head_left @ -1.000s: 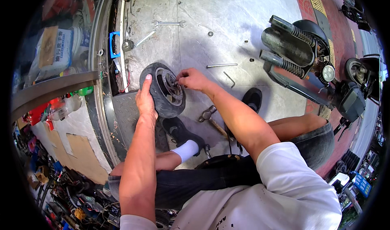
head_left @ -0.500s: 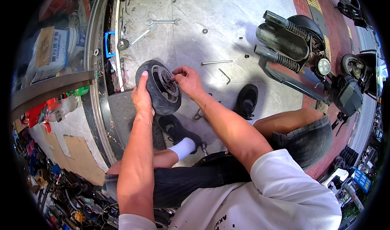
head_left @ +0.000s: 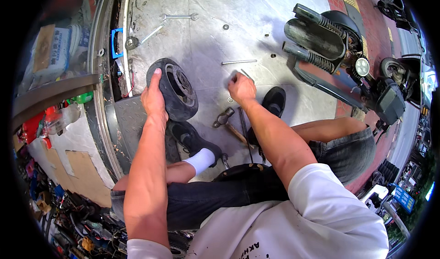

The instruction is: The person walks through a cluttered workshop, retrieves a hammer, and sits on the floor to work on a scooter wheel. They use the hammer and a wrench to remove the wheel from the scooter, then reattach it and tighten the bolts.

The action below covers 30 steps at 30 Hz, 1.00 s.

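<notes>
A small scooter wheel with a black tyre point(head_left: 158, 87) and a brake disc point(head_left: 184, 84) stands tilted in my left hand point(head_left: 154, 98), whose thumb lies over the tread. Away from the wheel, to its right, my right hand point(head_left: 243, 89) hovers over the floor with its fingers curled together. Whatever those fingers hold, if anything, is hidden. An L-shaped hex key point(head_left: 247, 75) lies partly covered by that hand. Just below the hand is a small round ring point(head_left: 230, 99). Beyond it a metal axle rod point(head_left: 239, 62) rests on the tiles.
A hammer point(head_left: 223, 117) and a long dark bar point(head_left: 244, 130) lie between my shoes. Farther off are an open-ended wrench point(head_left: 178, 17), a toothed round part point(head_left: 132, 43) and a washer point(head_left: 226, 27). The wheelless fork point(head_left: 308, 53) of a scooter stands at right.
My right hand has left the wheel's hub and moved right, over the floor beside the hex key. The wheel, still in my left hand, has shifted slightly left in view.
</notes>
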### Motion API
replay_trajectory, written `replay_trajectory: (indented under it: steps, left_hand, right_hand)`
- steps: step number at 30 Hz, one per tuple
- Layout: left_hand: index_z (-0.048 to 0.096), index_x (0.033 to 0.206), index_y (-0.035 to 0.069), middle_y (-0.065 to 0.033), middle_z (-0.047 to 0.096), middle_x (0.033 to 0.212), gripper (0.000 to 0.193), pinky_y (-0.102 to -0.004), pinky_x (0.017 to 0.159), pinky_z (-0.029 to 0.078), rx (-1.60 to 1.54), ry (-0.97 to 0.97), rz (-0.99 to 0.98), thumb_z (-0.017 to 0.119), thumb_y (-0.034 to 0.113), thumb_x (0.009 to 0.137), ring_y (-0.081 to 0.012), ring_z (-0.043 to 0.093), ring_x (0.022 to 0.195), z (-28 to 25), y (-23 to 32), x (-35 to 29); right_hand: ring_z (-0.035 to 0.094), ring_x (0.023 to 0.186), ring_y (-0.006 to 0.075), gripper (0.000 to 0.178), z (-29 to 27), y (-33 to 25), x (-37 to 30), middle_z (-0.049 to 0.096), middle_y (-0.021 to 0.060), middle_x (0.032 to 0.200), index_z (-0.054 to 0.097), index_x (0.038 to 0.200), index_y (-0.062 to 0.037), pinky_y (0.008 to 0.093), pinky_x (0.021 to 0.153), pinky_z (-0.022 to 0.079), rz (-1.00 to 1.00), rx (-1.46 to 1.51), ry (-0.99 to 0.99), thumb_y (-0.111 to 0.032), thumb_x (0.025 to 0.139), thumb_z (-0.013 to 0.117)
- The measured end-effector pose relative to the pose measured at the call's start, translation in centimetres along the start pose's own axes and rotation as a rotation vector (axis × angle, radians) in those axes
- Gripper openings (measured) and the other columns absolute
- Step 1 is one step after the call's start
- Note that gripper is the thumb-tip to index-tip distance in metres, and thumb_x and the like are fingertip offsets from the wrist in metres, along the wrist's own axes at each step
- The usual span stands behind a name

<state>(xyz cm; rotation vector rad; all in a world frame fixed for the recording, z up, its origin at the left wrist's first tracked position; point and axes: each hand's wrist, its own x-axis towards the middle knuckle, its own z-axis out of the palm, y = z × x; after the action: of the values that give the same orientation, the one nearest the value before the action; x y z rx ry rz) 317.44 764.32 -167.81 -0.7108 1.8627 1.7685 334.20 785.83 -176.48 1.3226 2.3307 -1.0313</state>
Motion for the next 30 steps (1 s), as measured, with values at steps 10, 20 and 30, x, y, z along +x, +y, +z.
replay_trajectory:
  steps: [10, 20, 30]
  left_hand:
    - [0.066, 0.122, -0.011, -0.0168, 0.070, 0.114, 0.071, -0.0359, 0.092, 0.053, 0.063, 0.090, 0.085, 0.084, 0.045, 0.082, -0.0228, 0.067, 0.100, 0.8, 0.1, -2.1]
    - [0.072, 0.114, -0.007, -0.0113, 0.073, 0.108, 0.052, -0.0330, 0.088, 0.052, 0.020, 0.026, 0.092, 0.081, 0.037, 0.088, -0.0183, 0.067, 0.092, 1.3, 0.6, -3.4]
    - [0.064, 0.121, -0.010, -0.0178, 0.071, 0.111, 0.061, -0.0378, 0.087, 0.058, 0.038, 0.006, 0.120, 0.080, 0.038, 0.088, -0.0261, 0.071, 0.094, 0.9, 0.1, -2.9]
  right_hand:
    - [0.069, 0.105, 0.0285, 0.038, 2.4, 3.0, -3.7, 0.071, 0.0110, 0.107, 0.064, 0.109, -0.0101, 0.0442, 0.090, 0.053, -0.274, -0.417, -0.040, -0.034, 0.082, 0.074]
    - [0.063, 0.074, 0.0157, 0.025, 2.6, -5.9, -0.8, 0.071, 0.0049, 0.085, 0.073, 0.094, -0.0061, 0.0318, 0.066, 0.047, 0.053, 0.881, -0.628, -0.026, 0.082, 0.083]
    - [0.061, 0.075, 0.0138, 0.019, 4.3, -8.7, -1.8, 0.071, 0.0042, 0.084, 0.074, 0.094, 0.0012, 0.0308, 0.069, 0.049, 0.028, 1.062, -0.498, -0.014, 0.085, 0.083]
